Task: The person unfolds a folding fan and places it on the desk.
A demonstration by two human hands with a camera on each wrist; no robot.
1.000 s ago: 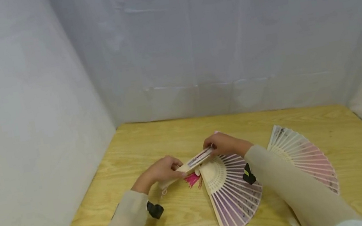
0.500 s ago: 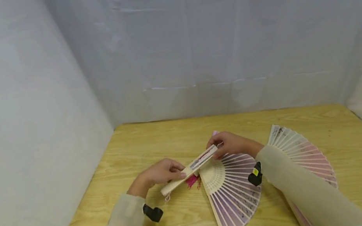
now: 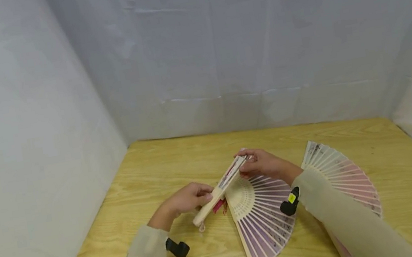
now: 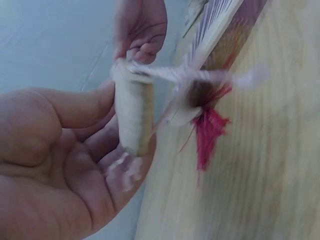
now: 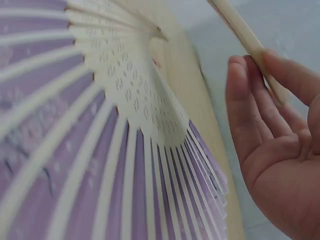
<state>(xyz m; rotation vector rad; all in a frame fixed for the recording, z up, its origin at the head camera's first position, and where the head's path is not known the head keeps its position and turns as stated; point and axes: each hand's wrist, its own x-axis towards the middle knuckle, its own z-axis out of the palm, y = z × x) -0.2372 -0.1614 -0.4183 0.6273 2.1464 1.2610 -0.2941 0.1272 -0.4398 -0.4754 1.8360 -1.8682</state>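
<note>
A folded hand fan (image 3: 221, 189) with pale wooden ribs hangs slanted above the table, its far end higher to the right. My left hand (image 3: 189, 201) pinches it near the pivot end, where a pale cord loop dangles. At the other end my right hand (image 3: 262, 164) grips it between thumb and fingers, as the right wrist view also shows. Beneath and beside it a spread purple fan (image 3: 266, 217) lies on the table, partly covered by my right hand. Its pink tassel (image 4: 210, 132) shows near the pivot in the left wrist view.
A second spread fan, white to pink (image 3: 345, 176), lies on the right, partly behind my right sleeve (image 3: 344, 210). The wooden table (image 3: 162, 158) meets white sheeting (image 3: 195, 58) at the back and sides.
The folded fan has tilted more steeply, its far end rising and its near end moving right. My right hand first shifted right along with it. The spread fans stay put.
</note>
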